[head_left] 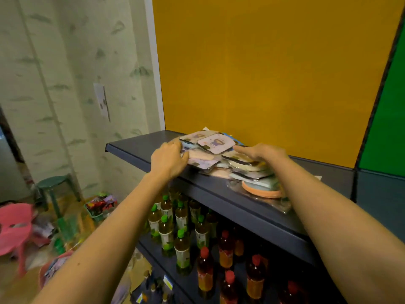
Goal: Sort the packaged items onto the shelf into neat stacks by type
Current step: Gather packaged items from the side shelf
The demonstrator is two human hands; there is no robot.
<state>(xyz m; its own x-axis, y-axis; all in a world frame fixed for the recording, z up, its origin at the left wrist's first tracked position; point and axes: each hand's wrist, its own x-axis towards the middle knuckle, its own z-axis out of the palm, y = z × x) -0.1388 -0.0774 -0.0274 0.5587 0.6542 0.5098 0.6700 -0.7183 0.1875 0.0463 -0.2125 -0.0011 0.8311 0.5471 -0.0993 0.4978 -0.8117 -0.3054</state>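
The packaged items lie in a loose, slumping heap on the top shelf, against the yellow back panel. From my feed I see flat sleeved packets overlapping at odd angles, the topmost a pale rounded square with a small purple figure. Nearer the front edge sits a round orange-rimmed pack in clear wrap, just beside the heap and partly overhanging the shelf lip.

My left hand is at the heap's left edge, fingers curled around the side of the lower packets; it looks closed on them, though I cannot tell how many it has. My right hand lies flat and open, palm down, on the right part of the pile, pressing rather than gripping.

Below, the next shelf carries green-capped bottles to the left and red-capped bottles to the right. On the floor to the left stand a green stool and a pink chair.
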